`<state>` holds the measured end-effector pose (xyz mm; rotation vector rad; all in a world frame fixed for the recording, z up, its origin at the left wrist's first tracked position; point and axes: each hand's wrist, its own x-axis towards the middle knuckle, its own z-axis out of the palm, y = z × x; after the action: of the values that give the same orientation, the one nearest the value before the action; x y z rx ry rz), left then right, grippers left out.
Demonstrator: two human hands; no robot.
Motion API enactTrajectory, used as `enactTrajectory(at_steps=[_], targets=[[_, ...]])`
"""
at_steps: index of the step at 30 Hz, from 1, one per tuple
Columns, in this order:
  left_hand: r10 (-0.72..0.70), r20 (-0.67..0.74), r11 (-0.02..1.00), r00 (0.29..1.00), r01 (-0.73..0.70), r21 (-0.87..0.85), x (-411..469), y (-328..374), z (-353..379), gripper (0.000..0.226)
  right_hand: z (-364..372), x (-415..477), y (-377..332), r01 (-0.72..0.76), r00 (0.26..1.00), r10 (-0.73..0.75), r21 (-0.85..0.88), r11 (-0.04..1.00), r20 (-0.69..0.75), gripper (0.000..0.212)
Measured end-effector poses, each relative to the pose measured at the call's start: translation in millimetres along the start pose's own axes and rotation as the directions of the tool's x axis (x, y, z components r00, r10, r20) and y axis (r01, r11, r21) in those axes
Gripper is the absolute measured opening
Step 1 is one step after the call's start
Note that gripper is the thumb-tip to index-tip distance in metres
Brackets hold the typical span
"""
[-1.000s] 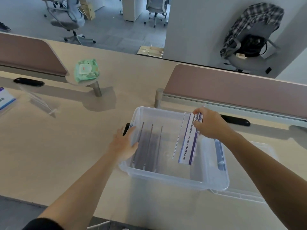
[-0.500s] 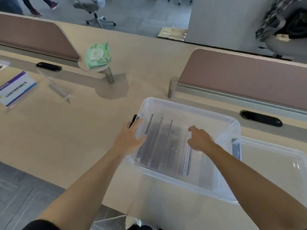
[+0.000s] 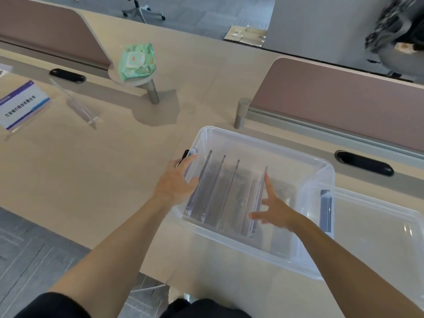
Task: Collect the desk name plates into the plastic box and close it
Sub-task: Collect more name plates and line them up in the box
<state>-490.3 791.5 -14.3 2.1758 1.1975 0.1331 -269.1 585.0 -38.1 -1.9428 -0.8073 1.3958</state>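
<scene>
**A:** Where is the name plate (image 3: 260, 193) that the right hand (image 3: 273, 210) was holding above the box a second ago?

**B:** It now stands on edge inside the clear plastic box (image 3: 259, 143), to the right of three other plates (image 3: 218, 187). The hand has let go. Its fingers (image 3: 269, 184) are straight and spread apart, with the index fingertip at the plate's top edge.

**A:** And the left hand?

**B:** The left hand (image 3: 176, 182) still grips the box's left rim, with the thumb hooked over the edge. It steadies the box on the pale wooden surface (image 3: 91, 175).

**A:** So is the collecting finished?

**B:** It seems not. Well apart to the left, a printed plate (image 3: 23, 104) and a clear plate (image 3: 75, 104) remain on the surface. The lid (image 3: 378, 237) lies just beside the box on its right, so the box is not yet closed.
</scene>
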Motion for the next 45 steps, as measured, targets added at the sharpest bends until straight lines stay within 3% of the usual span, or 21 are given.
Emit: enactTrajectory(at_steps=[4,25,45], targets=[[0.001,-0.002,1.0,1.0,-0.001,0.006,-0.6,2.0,-0.2,0.061,10.1,1.3,2.8,0.013,1.0,-0.014,0.085,0.996,0.014,0.136],[0.002,-0.034,1.0,0.999,-0.001,0.021,-2.5,5.7,-1.1,0.058,22.1,18.7,2.9,0.127,0.991,-0.122,-0.086,0.988,0.062,0.129],[-0.003,-0.047,1.0,0.999,0.004,0.008,-2.2,5.7,-1.5,0.057,32.5,24.3,0.5,0.106,0.993,-0.104,-0.025,0.994,0.052,0.12]])
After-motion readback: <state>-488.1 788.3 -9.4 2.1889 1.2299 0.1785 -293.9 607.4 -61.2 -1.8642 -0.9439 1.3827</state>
